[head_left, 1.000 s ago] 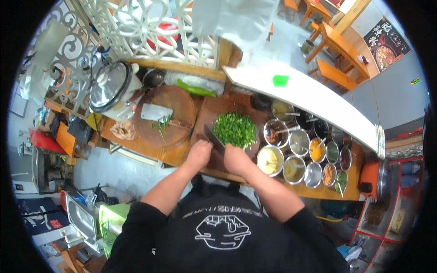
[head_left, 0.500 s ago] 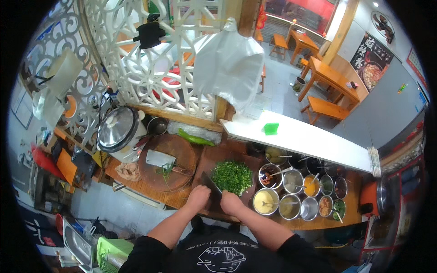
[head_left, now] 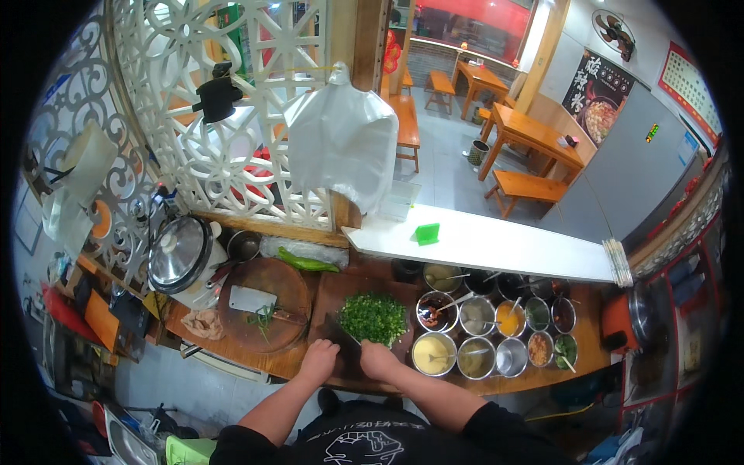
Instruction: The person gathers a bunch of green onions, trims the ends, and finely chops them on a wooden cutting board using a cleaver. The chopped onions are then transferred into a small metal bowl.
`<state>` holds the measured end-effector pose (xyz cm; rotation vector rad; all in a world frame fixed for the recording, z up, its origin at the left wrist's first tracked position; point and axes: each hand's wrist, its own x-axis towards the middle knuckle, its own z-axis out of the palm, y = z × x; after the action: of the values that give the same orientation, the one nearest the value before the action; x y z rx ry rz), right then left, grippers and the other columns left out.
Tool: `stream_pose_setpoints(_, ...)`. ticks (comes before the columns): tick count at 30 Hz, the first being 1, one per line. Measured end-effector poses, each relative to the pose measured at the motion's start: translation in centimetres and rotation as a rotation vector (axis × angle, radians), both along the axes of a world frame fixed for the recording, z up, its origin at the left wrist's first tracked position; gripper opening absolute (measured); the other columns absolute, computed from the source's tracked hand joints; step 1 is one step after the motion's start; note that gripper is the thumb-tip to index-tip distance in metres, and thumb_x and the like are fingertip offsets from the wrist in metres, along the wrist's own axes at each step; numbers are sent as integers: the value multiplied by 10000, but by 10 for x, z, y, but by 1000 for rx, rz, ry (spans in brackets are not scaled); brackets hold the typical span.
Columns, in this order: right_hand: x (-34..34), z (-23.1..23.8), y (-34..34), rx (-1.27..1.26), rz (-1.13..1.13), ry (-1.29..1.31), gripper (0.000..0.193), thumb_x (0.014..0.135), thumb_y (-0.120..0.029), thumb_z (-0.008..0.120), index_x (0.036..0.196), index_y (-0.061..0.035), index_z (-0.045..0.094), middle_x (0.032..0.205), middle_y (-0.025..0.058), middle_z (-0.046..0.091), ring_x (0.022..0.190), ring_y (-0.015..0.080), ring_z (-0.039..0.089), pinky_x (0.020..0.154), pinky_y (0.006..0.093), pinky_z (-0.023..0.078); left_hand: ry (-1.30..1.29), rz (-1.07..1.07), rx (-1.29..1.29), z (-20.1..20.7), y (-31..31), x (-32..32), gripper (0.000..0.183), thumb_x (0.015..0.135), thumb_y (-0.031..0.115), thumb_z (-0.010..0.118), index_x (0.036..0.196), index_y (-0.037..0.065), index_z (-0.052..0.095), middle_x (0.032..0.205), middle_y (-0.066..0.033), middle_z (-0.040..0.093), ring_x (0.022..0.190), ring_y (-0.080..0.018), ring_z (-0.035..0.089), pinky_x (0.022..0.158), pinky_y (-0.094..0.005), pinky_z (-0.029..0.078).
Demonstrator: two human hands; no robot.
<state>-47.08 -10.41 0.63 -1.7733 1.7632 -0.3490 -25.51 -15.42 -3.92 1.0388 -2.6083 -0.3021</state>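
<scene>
The greens (head_left: 373, 319) are chopped fine and heaped in a low, loose mound, deep green through most of it, with paler bits scattered along the right and near edges. They lie on a dark brown square board (head_left: 328, 291), just beyond the hands. A dark-bladed knife (head_left: 344, 330) slants along the mound's near left edge; the right hand (head_left: 378, 360) is closed round its near end. The left hand (head_left: 320, 359) is curled close to the blade, and whether it grips anything I cannot tell.

The tabletop (head_left: 587, 325) is orange-brown wood. To the left, a round board (head_left: 285, 280) carries a cleaver (head_left: 251, 301) and a few green stalks (head_left: 263, 319); past it stands a lidded pot (head_left: 184, 252). Long green peppers (head_left: 307, 263) lie behind the boards. Rows of metal bowls (head_left: 511, 367) fill the right, several with spoons.

A white shelf (head_left: 496, 246) runs behind the bowls. Clear bags (head_left: 341, 143) hang before a white lattice (head_left: 183, 32). Beyond, wooden tables (head_left: 535, 133) and benches (head_left: 531, 187) stand on a grey floor (head_left: 446, 174).
</scene>
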Motion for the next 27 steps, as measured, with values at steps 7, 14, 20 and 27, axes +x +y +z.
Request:
stream_pose_setpoints(7,8,27,3,40,60,90,147,919,-53,555,1021,39,606,887,322,726,870,492,738,799,562,594,17,34,8,-3,0,-10,156,854,66,618,972,62,719,937,-124,658,975,-335,627,887,-440,525)
stream_pose_setpoints(14,8,21,1,5,83,123,129,933,-51,547,1000,49,595,861,326,718,856,487,740,781,561,599,31,78,85,-3,-2,-6,113,849,78,635,926,56,715,946,-125,662,963,-334,624,885,-431,530)
stream_pose_setpoints(20,10,1,10,20,18,82,147,936,-72,558,1002,54,595,901,346,719,870,517,729,804,577,594,3,82,59,9,3,-13,94,855,83,634,897,50,711,945,-145,660,990,-344,635,908,-443,543)
stream_pose_setpoints(27,15,17,2,80,44,106,161,936,-84,567,1019,52,595,908,341,722,904,520,724,840,593,580,2,156,67,9,6,-10,104,836,63,632,898,31,709,956,-161,661,993,-356,654,905,-438,557)
